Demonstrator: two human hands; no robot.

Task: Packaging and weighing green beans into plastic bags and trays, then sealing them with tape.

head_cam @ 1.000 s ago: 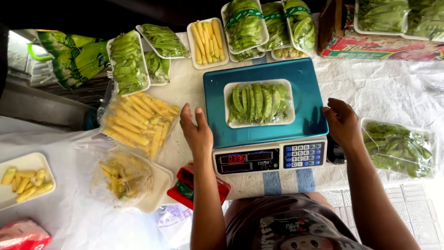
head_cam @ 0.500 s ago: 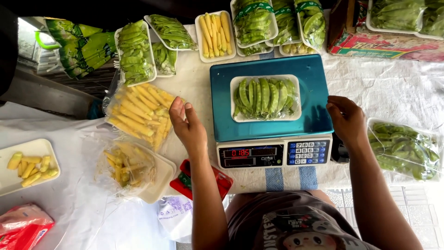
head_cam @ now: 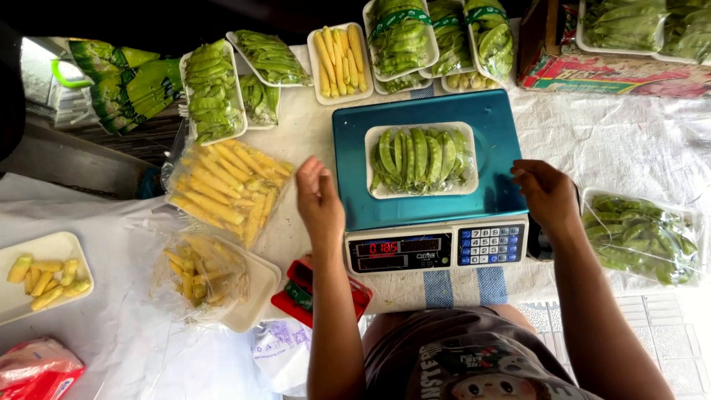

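Observation:
A white foam tray of green snow peas (head_cam: pixel 421 159), wrapped in clear film, lies on the teal platform of a digital scale (head_cam: pixel 355 200). My left hand (head_cam: pixel 318 200) hovers open just left of the scale, holding nothing. My right hand (head_cam: pixel 546 196) rests at the scale's right edge, fingers loosely curled, also holding nothing. Neither hand touches the tray.
Left of the scale lie bags of baby corn (head_cam: pixel 226 189) and a tray of corn pieces (head_cam: pixel 41 274). Wrapped trays of peas (head_cam: pixel 211 89) and corn (head_cam: pixel 339 52) line the back. Another pea tray (head_cam: pixel 641 237) sits at right; a cardboard box (head_cam: pixel 607 70) behind it. A red tape dispenser (head_cam: pixel 307 292) lies near me.
My left hand swung out toward the baby corn bag, then came back beside the scale. The right hand stayed at the scale's right edge. The tray stayed put.

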